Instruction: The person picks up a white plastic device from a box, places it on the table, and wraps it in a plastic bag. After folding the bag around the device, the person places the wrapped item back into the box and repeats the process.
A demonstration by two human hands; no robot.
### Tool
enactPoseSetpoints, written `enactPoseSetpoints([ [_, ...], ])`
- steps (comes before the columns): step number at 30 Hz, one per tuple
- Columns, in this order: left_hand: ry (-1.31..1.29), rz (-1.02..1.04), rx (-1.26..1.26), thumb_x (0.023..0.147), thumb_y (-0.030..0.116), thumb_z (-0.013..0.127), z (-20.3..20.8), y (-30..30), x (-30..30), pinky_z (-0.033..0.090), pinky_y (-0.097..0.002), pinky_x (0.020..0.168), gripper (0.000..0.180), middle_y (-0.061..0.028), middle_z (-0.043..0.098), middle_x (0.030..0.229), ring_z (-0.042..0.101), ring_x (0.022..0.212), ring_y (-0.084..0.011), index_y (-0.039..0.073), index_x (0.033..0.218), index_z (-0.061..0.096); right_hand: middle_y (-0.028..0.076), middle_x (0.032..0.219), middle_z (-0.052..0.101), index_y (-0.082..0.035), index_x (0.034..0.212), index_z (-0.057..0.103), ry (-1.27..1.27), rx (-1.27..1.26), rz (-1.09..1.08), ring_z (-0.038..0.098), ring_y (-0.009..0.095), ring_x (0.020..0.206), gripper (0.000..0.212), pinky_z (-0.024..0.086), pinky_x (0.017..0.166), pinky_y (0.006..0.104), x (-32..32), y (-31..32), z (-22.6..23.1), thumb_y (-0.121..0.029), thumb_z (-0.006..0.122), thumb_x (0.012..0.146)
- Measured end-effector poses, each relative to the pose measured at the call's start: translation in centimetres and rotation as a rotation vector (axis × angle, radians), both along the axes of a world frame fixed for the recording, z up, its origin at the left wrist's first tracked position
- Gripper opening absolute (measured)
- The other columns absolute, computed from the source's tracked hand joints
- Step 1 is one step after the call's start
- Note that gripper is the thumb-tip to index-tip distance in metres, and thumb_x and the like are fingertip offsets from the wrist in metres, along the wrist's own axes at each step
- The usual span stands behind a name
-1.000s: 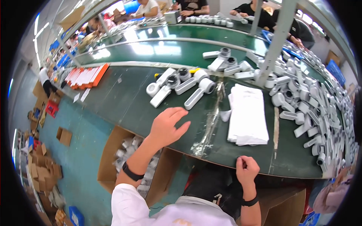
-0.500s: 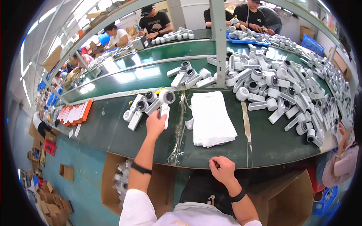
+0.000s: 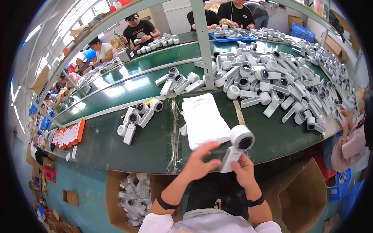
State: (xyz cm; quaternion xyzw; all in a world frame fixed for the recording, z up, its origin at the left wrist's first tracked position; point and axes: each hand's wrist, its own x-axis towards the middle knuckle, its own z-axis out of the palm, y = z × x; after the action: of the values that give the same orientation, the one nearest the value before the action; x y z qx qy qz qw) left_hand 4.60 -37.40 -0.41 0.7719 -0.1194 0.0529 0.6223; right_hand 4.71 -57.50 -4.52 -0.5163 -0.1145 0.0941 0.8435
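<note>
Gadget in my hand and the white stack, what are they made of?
The gadget looks like smooth plastic, given its even white curves; its dark end is unclear. The white stack could be paper or plastic film: thin, creased, mostly matte sheets.

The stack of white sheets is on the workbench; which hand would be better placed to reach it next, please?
The left hand, most likely: it looks open and empty, close to the near edge of the stack of white sheets. The right hand grips a white handheld device.
</note>
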Motion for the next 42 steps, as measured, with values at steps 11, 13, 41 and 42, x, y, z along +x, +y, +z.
enactPoseSetpoints([
  [11, -0.319, 0.175, 0.977, 0.08, 0.019, 0.069, -1.5, 0.7, 6.7, 0.047, -0.0394, 0.073, 0.01, -0.0057, 0.065, 0.084, 0.06, 0.08, -0.0273, 0.011, 0.086, 0.069, 0.014, 0.108, 0.061, -0.006, 0.127, 0.038, 0.168, 0.169, -0.085, 0.067, 0.028, 0.086, 0.031, 0.058, 0.073, 0.0415, -0.2, -1.8, 1.7, -0.008, 0.044, 0.097],
  [13, -0.256, 0.177, 0.861, 0.082, 0.018, 0.066, -1.2, 0.8, 6.8, 0.047, -0.0395, 0.073, 0.011, -0.0095, 0.065, 0.082, 0.06, 0.083, -0.0291, 0.007, 0.085, 0.069, 0.015, 0.11, 0.059, -0.008, 0.126, 0.039, 0.203, 0.197, -0.117, 0.067, 0.029, 0.086, 0.031, 0.058, 0.071, 0.0438, -0.3, -1.3, 2.0, -0.006, 0.044, 0.095],
  [41, -0.149, 0.217, 0.696, 0.087, 0.015, 0.061, 1.5, 2.0, 8.3, 0.051, -0.0391, 0.071, 0.012, -0.0135, 0.066, 0.089, 0.064, 0.08, -0.0313, 0.006, 0.093, 0.066, 0.011, 0.087, 0.065, 0.0, 0.114, 0.051, 0.241, -0.174, 0.075, 0.061, 0.014, 0.059, 0.029, 0.05, 0.052, 0.0267, -0.4, -0.9, 1.1, -0.009, 0.062, 0.088],
  [42, -0.084, 0.227, 0.576, 0.089, 0.012, 0.059, 1.1, 2.1, 8.6, 0.05, -0.036, 0.067, 0.013, -0.0123, 0.066, 0.085, 0.065, 0.075, -0.0266, 0.003, 0.095, 0.065, 0.011, 0.087, 0.065, 0.0, 0.114, 0.051, 0.239, -0.183, 0.081, 0.061, 0.014, 0.059, 0.03, 0.05, 0.052, 0.0266, -0.3, -0.8, 1.1, -0.009, 0.062, 0.088],
])
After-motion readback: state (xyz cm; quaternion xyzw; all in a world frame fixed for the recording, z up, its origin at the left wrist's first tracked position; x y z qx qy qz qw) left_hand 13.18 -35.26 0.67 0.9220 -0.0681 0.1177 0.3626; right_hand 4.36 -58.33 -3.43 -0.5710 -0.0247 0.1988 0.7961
